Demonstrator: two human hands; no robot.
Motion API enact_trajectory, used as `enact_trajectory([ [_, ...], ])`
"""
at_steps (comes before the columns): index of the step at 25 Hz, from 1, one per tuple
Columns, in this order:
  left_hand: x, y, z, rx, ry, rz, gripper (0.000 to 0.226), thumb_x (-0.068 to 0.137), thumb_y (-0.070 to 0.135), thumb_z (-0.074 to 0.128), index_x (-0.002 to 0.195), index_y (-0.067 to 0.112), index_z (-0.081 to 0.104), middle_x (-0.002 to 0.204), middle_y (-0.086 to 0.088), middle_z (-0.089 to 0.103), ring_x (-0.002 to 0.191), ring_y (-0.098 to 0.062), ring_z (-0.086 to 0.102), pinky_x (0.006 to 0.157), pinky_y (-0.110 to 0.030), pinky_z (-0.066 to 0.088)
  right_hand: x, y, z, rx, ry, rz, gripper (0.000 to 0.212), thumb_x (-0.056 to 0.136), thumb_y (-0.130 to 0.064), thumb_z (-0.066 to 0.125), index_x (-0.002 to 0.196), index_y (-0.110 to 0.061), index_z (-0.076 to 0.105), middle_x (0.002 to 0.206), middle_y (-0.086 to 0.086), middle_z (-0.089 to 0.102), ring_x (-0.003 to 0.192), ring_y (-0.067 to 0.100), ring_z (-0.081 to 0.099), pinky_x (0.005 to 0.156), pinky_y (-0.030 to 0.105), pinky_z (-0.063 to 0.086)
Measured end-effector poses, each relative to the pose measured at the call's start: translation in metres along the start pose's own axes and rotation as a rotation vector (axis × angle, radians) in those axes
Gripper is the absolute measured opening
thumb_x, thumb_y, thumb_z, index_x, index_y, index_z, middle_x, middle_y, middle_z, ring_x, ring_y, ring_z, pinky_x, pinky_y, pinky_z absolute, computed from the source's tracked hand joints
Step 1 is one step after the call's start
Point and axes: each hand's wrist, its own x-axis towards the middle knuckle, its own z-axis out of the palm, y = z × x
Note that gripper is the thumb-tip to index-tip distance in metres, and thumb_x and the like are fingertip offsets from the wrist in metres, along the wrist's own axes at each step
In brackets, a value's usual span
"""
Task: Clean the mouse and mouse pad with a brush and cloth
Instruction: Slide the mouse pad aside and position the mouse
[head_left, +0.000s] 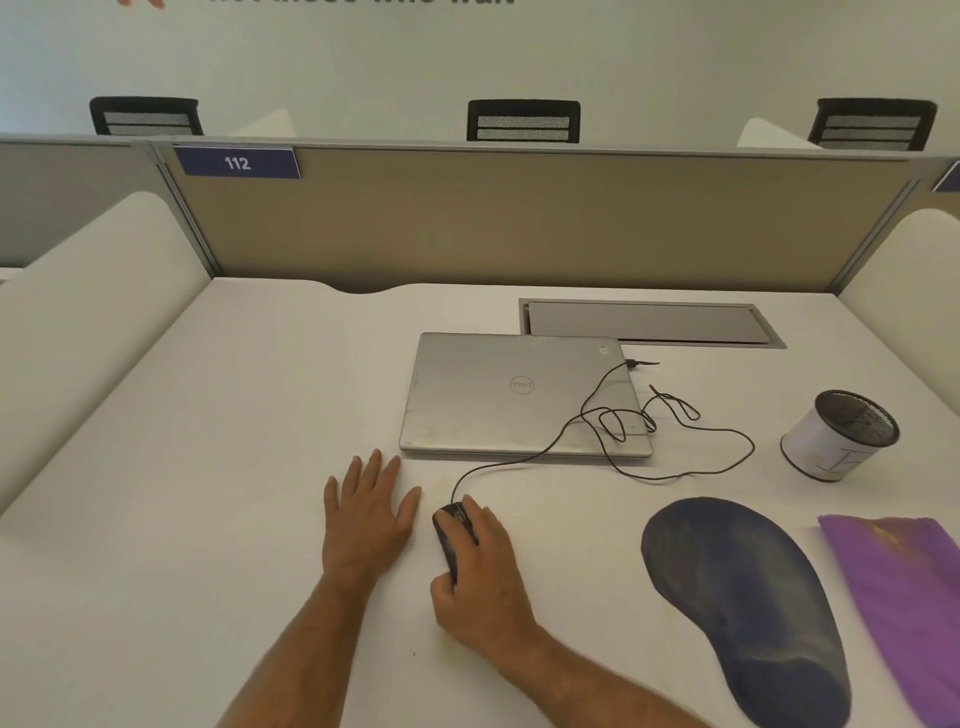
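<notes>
Two hands on white desk: right hand (480, 574) grasps black corded mouse (453, 535); left hand (366, 512) flat, fingers released; dark blue mouse pad (743, 603) right.

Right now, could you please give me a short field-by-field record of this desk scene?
left hand: left hand flat on the white desk
right hand: right hand grips the black wired mouse
mouse pad: dark blue mouse pad, right of mouse, apart
cloth: purple cloth, beside the pad
laptop: closed silver laptop, cable across it
cup: mesh cup
brush: not visible
</notes>
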Motion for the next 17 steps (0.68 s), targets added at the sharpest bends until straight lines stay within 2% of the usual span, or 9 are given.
enact_trajectory([
  [3, 0.0, 0.0, 0.003, 0.027, -0.002, -0.009, 0.067, 0.097, 0.062, 0.027, 0.154, 0.027, 0.037, 0.164, 0.003, 0.025, 0.153, -0.022, 0.014, 0.123, -0.049, 0.004, 0.0, 0.015, -0.01, -0.05, 0.034, -0.04, 0.063, 0.067, -0.02, 0.054, 0.129, -0.023, 0.051, 0.147, 0.009, 0.04, 0.131, 0.028, 0.04, 0.11, 0.038, 0.037],
  [6, -0.001, 0.002, 0.001, 0.029, -0.011, -0.019, 0.063, 0.1, 0.059, 0.031, 0.154, 0.027, 0.035, 0.165, 0.003, 0.023, 0.153, -0.021, 0.012, 0.123, -0.048, 0.003, -0.001, 0.022, -0.014, -0.179, 0.03, -0.12, 0.056, 0.066, -0.029, 0.059, 0.121, -0.026, 0.055, 0.136, 0.011, 0.051, 0.113, 0.03, 0.055, 0.093, 0.04, 0.051],
  [8, -0.002, 0.004, 0.0, 0.018, -0.013, -0.022, 0.061, 0.102, 0.056, 0.036, 0.155, 0.026, 0.034, 0.165, 0.003, 0.022, 0.153, -0.022, 0.011, 0.123, -0.048, 0.003, 0.001, 0.025, -0.015, -0.221, 0.02, -0.141, 0.052, 0.071, -0.035, 0.058, 0.122, -0.028, 0.054, 0.136, 0.012, 0.052, 0.109, 0.029, 0.057, 0.091, 0.042, 0.051],
  [11, -0.002, 0.006, -0.002, 0.017, -0.022, -0.024, 0.061, 0.102, 0.055, 0.036, 0.156, 0.026, 0.032, 0.166, 0.003, 0.021, 0.153, -0.022, 0.01, 0.123, -0.048, 0.002, 0.003, 0.032, -0.011, -0.182, 0.009, -0.157, 0.053, 0.076, -0.036, 0.054, 0.129, -0.028, 0.051, 0.141, 0.013, 0.047, 0.121, 0.031, 0.05, 0.102, 0.047, 0.043],
  [15, -0.006, 0.011, -0.001, -0.013, 0.004, -0.045, 0.064, 0.102, 0.054, 0.034, 0.157, 0.021, 0.029, 0.165, 0.001, 0.021, 0.154, -0.021, 0.009, 0.124, -0.049, 0.004, 0.003, 0.035, -0.019, -0.064, 0.022, -0.155, 0.052, 0.079, -0.033, 0.054, 0.131, -0.029, 0.053, 0.143, 0.008, 0.046, 0.127, 0.025, 0.047, 0.102, 0.04, 0.046],
  [17, -0.01, 0.023, 0.0, -0.033, 0.043, -0.017, 0.07, 0.098, 0.061, 0.024, 0.157, 0.021, 0.03, 0.165, 0.0, 0.023, 0.153, -0.022, 0.011, 0.124, -0.049, 0.005, 0.007, 0.038, -0.032, -0.039, 0.086, -0.142, 0.051, 0.08, -0.033, 0.054, 0.131, -0.029, 0.054, 0.143, 0.006, 0.046, 0.128, 0.023, 0.045, 0.104, 0.036, 0.045],
])
